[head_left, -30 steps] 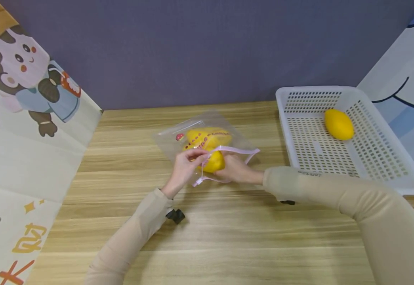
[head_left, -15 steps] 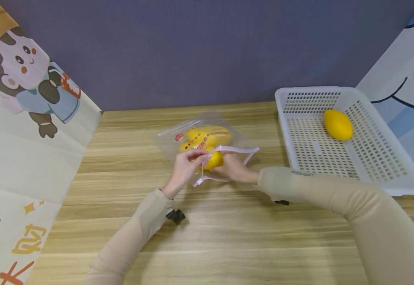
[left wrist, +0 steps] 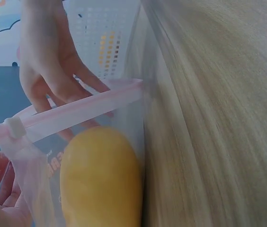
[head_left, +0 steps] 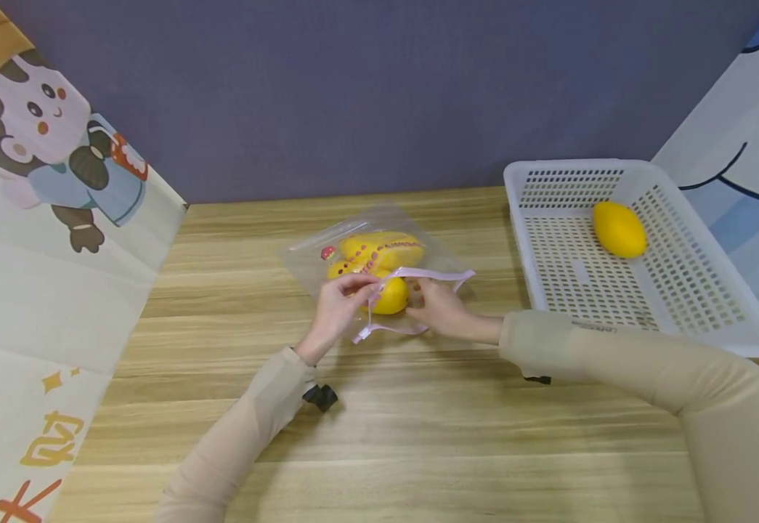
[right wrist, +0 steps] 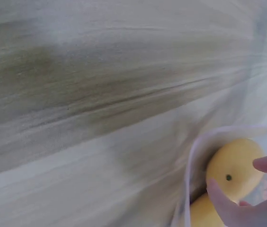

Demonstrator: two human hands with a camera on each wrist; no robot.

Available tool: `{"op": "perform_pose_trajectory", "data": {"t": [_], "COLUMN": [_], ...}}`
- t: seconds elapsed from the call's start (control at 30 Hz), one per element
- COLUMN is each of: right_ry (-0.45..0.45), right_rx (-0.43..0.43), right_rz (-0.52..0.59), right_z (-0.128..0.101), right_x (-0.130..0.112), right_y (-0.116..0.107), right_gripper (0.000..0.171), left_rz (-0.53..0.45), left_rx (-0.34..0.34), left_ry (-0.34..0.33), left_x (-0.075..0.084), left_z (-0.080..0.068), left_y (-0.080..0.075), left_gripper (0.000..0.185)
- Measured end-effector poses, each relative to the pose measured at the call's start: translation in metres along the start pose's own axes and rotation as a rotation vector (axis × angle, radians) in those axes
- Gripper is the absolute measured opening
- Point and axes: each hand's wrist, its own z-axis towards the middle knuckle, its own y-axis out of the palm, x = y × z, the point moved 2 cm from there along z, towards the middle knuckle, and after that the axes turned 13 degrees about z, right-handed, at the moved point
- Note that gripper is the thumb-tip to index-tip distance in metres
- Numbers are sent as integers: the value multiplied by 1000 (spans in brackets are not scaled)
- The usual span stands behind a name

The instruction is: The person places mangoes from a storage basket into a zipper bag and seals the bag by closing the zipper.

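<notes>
Off to the right of the right hand (head_left: 443, 309), a white basket (head_left: 519, 240) is seen, a lone yellow fruit (head_left: 619, 229) held in it; beyond both hands a dark partition (head_left: 379, 102) is raised behind the wooden table (head_left: 418, 450). Between and beyond the hands a clear bag (head_left: 392, 218) is spread, the right fingers part-covered by its lilac zip strip (head_left: 441, 275), its contents half masked by red print. The bag's mouth is pinched by the left hand (head_left: 338, 309); the right fingers are parted beside the nearest fruit (head_left: 392, 296), contact impossible to tell. Since half a second ago, the right hand has been drawn back rightward, more of that fruit exposed. Counted: one basket, one bag, one fruit basketed, at least two bagged
</notes>
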Motion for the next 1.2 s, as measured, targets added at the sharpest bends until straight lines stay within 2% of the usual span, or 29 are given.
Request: {"op": "perform_pose_trajectory", "data": {"t": [0.23,0.43,0.73,0.97,1.2], "right_ry": [-46,-107,-145,-102,-68], "right_rx": [-70,-121,-152,-129,-61], "right_rz": [27,84,52,-16,-80], "right_z": [-10,-16,-20,-23,-26], "right_x": [-8,-16,-26,-27,-22], "right_y": [-17,-30,-60,-86,-114], "right_gripper": [36,31,21,21,22], "left_rz": [22,-27,-53,-55,-52], "left_rx": [10,-6,-19,-17,-23], "left_ry": [8,-9,-16,-21,-15], "left_x": [2,1,0,-1,-1], "left_z": [1,2,1,3,2], "left_y": [-2,-1,-2,-3,-4], "left_gripper": [14,16,17,17,17]}}
